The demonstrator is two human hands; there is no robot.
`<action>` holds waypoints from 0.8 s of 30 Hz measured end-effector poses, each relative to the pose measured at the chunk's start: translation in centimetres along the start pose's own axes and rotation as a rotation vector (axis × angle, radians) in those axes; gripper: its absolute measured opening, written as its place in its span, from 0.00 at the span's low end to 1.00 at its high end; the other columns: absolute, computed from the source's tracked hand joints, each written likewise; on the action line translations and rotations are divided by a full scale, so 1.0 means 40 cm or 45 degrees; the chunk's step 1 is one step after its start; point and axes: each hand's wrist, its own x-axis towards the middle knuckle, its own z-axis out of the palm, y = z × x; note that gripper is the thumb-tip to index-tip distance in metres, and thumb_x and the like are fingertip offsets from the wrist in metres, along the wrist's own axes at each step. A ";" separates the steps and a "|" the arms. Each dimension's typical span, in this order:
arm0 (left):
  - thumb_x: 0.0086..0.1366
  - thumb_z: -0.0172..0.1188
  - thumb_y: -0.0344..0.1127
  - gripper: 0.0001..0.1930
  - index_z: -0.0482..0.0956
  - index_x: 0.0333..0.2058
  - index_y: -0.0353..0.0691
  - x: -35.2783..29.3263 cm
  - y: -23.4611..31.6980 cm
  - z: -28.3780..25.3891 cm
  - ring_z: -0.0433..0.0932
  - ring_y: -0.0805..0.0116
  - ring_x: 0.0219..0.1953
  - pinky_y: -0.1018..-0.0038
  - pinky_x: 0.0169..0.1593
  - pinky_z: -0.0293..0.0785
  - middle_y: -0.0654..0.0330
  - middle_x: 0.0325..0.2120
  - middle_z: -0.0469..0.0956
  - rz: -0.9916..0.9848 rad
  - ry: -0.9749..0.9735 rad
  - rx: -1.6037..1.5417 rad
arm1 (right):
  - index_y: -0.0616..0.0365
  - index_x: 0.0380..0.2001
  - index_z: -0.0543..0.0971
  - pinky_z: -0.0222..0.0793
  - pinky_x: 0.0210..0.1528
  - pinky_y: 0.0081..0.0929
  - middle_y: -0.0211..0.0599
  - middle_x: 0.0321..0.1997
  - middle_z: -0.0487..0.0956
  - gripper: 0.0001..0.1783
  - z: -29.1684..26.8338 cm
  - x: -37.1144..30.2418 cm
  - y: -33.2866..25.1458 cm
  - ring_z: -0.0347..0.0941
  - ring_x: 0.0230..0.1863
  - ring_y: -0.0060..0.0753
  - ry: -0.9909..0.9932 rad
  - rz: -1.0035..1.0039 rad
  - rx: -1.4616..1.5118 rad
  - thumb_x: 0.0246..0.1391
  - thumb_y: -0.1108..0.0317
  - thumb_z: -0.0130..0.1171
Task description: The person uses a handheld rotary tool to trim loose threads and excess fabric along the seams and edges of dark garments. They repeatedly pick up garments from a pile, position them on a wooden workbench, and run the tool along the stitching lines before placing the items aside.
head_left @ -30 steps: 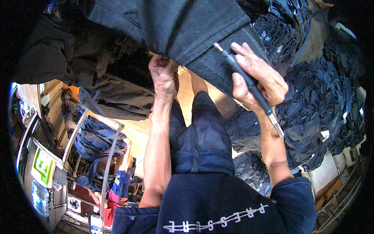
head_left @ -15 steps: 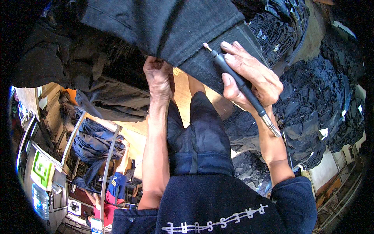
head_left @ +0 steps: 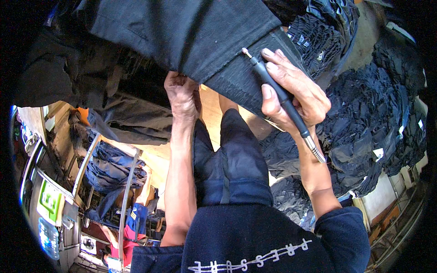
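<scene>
A dark denim garment leg (head_left: 182, 36) is drawn over a flat black board (head_left: 241, 77), and its stitched hem lies across the board's upper face. My right hand (head_left: 296, 86) holds a black pen-shaped rotary handpiece (head_left: 283, 100). Its small rounded tip meets or hovers just over the hem line; contact is hard to tell. A metal spring sleeve (head_left: 313, 146) forms the tool's rear end. Below the garment's near edge, my left hand (head_left: 182, 93) is closed on the cloth, its fingertips partly hidden under the fabric.
Large heaps of dark garments (head_left: 359, 123) fill the right side, with a folded stack (head_left: 314, 38) beyond the board. More dark cloth (head_left: 136, 116) hangs at left. Metal rails (head_left: 127, 195), a blue garment pile (head_left: 111, 166) and another person in red (head_left: 125, 252) are at lower left.
The handpiece tip has shifted slightly right along the hem. My left hand and the garment have moved a little left; both grips are unchanged.
</scene>
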 end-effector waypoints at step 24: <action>0.65 0.70 0.21 0.19 0.79 0.54 0.31 0.017 -0.020 -0.054 0.86 0.67 0.50 0.70 0.57 0.80 0.55 0.51 0.86 -0.040 -0.240 -0.157 | 0.74 0.46 0.86 0.81 0.64 0.56 0.64 0.47 0.89 0.16 -0.010 -0.001 -0.004 0.88 0.54 0.57 0.075 0.128 -0.063 0.55 0.77 0.71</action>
